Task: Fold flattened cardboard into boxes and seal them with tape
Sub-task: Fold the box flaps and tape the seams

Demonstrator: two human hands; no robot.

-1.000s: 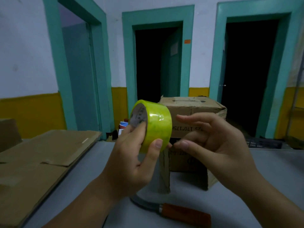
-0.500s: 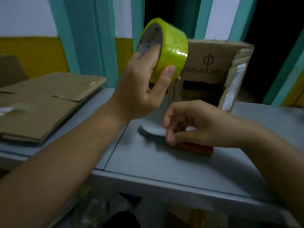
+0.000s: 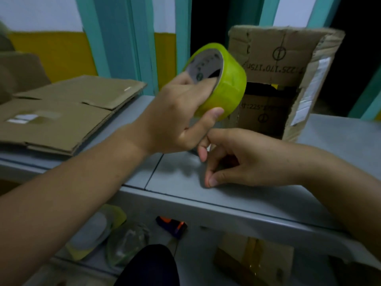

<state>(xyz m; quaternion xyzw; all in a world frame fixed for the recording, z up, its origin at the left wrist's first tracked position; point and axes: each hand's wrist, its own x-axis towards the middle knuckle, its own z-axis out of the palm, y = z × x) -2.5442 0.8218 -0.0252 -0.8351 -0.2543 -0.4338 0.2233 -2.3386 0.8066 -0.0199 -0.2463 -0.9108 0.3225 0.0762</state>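
The left hand [image 3: 177,112] grips the tape roll [image 3: 224,87] before the box [image 3: 288,58]; the right hand [image 3: 247,159] curls over the counter [image 3: 268,195], grasp unclear. Best: steady the roll, peel slowly.

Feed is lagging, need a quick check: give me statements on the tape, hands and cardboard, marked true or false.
1. The left hand grips the tape roll. True.
2. The tape roll rests on the table. False: it is held above it.
3. The flattened cardboard lies on the person's right. False: it lies on the left.
4. A cardboard box stands on the table behind the roll. True.
5. The right hand lies flat, fingers straight. False: its fingers are curled, low over the table.
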